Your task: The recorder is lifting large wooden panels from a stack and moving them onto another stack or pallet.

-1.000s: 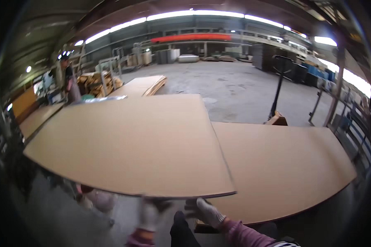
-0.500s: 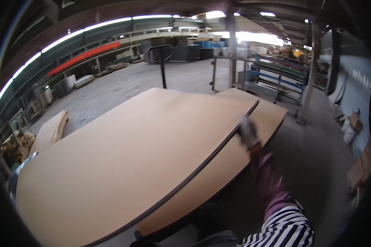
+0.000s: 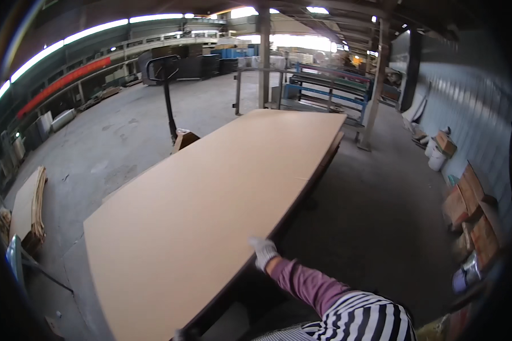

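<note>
A large tan board, like fibreboard, lies flat across the middle, its long right edge running from near me to the far right. More board edges show beneath its far right side. My right hand, in a whitish knit glove, is closed at the near right edge of the board; its fingers are partly hidden. Only a small gloved bit of my left hand shows at the lower edge, by the near corner of the board, with its fingers out of sight.
A pallet jack handle rises beyond the board's far left side. A pile of thin sheets lies at left. Metal racks and a post stand at the far right. Cardboard pieces lie along the right wall.
The top board has shifted and now lies nearly in line over the one below, which stuck out on the right before. My right hand has come nearer along its edge. The view has turned right.
</note>
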### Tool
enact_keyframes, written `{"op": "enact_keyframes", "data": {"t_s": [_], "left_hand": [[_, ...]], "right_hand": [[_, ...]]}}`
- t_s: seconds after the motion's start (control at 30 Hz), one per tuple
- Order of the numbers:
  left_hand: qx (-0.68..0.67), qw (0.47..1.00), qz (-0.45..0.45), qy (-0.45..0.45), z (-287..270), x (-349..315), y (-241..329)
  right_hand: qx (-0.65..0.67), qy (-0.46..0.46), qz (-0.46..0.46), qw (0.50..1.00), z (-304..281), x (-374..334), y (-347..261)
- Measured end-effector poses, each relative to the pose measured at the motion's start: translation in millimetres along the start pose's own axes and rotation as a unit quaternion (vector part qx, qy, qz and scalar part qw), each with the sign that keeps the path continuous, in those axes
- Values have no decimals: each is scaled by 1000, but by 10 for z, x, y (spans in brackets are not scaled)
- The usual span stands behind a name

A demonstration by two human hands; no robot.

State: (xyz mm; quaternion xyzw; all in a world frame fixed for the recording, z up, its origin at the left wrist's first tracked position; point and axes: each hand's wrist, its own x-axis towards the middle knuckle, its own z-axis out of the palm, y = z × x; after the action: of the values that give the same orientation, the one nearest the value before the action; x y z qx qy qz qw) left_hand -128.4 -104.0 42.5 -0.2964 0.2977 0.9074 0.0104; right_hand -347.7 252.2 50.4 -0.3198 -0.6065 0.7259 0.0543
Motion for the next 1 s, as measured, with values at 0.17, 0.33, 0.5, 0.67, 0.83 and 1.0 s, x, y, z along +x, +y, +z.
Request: {"op": "enact_keyframes", "data": {"t_s": [0.17,0.33,0.5,0.67,0.83,1.0], "left_hand": [[-224,964,23,141,-467,141,149],[-87,966,110,216,-775,447,554],[68,959,185,206,-758,681,451],[151,959,156,183,-387,1019,90],[275,941,142,135,-236,1315,40],[268,938,134,176,-536,1240,-24]], "right_hand": [[33,-25,32,999,-374,191,693],[93,-8,82,992,-487,371,568],[2,64,82,995,-480,1077,765],[-64,117,112,985,-662,1669,796],[-7,113,123,986,-891,1887,767],[-78,140,148,976,-619,1474,700]]}}
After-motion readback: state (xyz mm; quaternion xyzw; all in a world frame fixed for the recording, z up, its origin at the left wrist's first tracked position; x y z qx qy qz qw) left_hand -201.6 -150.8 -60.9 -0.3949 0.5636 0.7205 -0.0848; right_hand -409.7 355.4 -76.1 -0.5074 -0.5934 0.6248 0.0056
